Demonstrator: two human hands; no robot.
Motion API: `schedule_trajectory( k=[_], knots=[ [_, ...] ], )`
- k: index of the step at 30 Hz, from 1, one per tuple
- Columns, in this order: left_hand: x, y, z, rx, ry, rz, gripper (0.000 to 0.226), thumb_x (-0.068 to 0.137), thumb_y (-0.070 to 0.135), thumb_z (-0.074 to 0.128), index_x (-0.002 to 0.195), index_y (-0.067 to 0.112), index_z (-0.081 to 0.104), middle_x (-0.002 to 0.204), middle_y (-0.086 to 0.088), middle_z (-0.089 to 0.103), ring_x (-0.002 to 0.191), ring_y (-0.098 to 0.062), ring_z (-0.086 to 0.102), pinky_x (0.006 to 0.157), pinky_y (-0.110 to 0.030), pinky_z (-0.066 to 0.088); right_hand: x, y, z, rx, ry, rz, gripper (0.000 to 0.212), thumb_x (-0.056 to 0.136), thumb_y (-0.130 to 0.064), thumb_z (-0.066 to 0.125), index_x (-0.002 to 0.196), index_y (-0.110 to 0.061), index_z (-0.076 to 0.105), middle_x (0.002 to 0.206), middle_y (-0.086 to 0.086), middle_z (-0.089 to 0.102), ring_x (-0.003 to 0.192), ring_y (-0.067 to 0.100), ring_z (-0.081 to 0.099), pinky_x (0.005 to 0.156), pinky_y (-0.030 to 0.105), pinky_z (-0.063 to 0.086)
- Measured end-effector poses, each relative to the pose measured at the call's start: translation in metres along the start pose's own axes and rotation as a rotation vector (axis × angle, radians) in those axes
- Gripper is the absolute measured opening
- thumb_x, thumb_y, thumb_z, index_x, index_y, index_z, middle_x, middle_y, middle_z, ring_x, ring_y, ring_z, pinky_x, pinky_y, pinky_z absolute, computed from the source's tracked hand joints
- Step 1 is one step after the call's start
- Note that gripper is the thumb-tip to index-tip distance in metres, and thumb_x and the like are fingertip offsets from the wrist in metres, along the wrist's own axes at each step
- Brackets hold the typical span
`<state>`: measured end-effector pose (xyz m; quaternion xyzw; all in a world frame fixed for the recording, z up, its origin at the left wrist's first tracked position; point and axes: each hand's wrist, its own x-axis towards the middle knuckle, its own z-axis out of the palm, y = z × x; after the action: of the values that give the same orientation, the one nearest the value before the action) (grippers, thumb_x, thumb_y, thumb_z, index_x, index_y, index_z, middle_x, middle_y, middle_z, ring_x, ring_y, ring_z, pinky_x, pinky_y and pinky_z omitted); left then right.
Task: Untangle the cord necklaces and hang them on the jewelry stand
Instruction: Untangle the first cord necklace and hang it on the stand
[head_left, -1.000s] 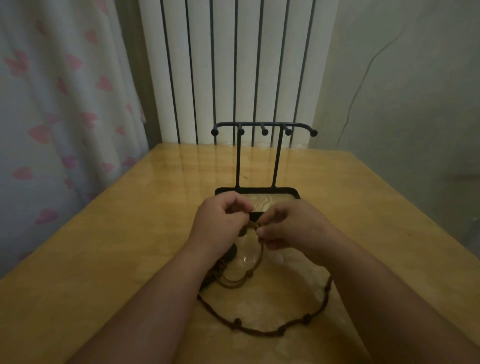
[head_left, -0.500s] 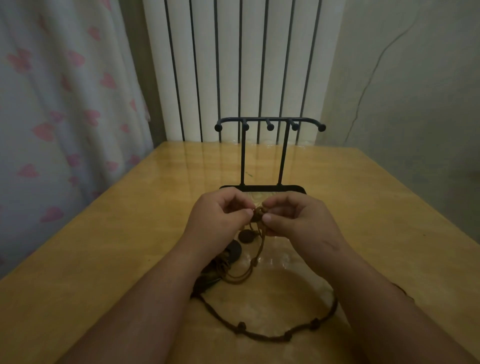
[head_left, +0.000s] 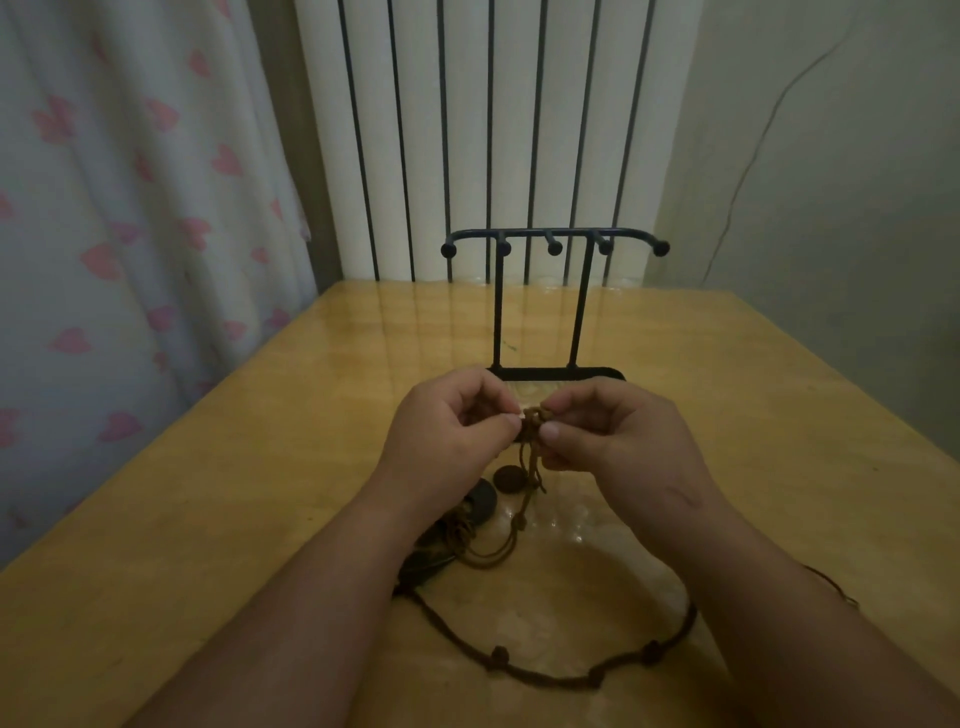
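My left hand (head_left: 452, 423) and my right hand (head_left: 618, 436) meet just in front of the black jewelry stand (head_left: 553, 306), both pinching a knot of brown cord (head_left: 532, 418) raised off the table. Cord strands hang down from the knot to a tangle of brown cord necklaces (head_left: 483, 540) with dark round pendants (head_left: 509, 478) beside my left wrist. A darker knotted cord (head_left: 571, 675) loops across the table between my forearms. The stand's hooks are bare.
The yellow wooden table (head_left: 260, 493) stands against a white ribbed radiator (head_left: 493, 130). A curtain with pink hearts (head_left: 130, 234) hangs along the left edge, and a plain wall (head_left: 831, 182) runs on the right.
Both hands have risen a little with the knot, pulling the brown cord strands up off the table. The pendant now shows below my fingers.
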<state>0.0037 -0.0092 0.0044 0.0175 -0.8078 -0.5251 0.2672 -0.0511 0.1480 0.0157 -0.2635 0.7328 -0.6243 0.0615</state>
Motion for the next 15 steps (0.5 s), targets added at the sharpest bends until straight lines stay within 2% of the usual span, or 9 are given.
schedule_trajectory(
  k=[4,9,15],
  knots=[
    [-0.0021,0.0012,-0.0014,0.026,-0.036,0.024,0.007,0.087,0.013,0.069,0.088,0.019,0.073,0.077,0.005,0.070,0.075,-0.007,0.067,0.069,-0.027,0.056,0.0000,0.0009,-0.0005,-0.034,-0.015,-0.028,0.019,0.087,-0.003,0.066,0.095,-0.019,0.070,0.084,-0.001,0.074,0.078,0.007,0.071,0.066,0.018,0.056],
    [-0.0022,0.0020,0.0012,0.107,-0.032,-0.002,0.009,0.088,0.019,0.068,0.088,0.025,0.075,0.077,0.007,0.071,0.074,-0.007,0.067,0.069,-0.033,0.060,0.0005,0.0010,-0.0011,-0.028,0.000,-0.022,0.023,0.089,-0.002,0.063,0.099,-0.022,0.068,0.084,0.001,0.074,0.075,0.006,0.070,0.063,0.017,0.054],
    [-0.0019,0.0072,0.0071,0.199,-0.067,-0.045,0.012,0.091,0.023,0.060,0.082,0.029,0.064,0.073,0.005,0.065,0.067,-0.011,0.060,0.064,-0.031,0.052,0.0028,0.0046,0.0012,0.156,0.025,0.070,0.015,0.090,0.003,0.059,0.095,-0.011,0.058,0.072,0.006,0.069,0.067,0.014,0.067,0.063,0.023,0.054]
  ],
)
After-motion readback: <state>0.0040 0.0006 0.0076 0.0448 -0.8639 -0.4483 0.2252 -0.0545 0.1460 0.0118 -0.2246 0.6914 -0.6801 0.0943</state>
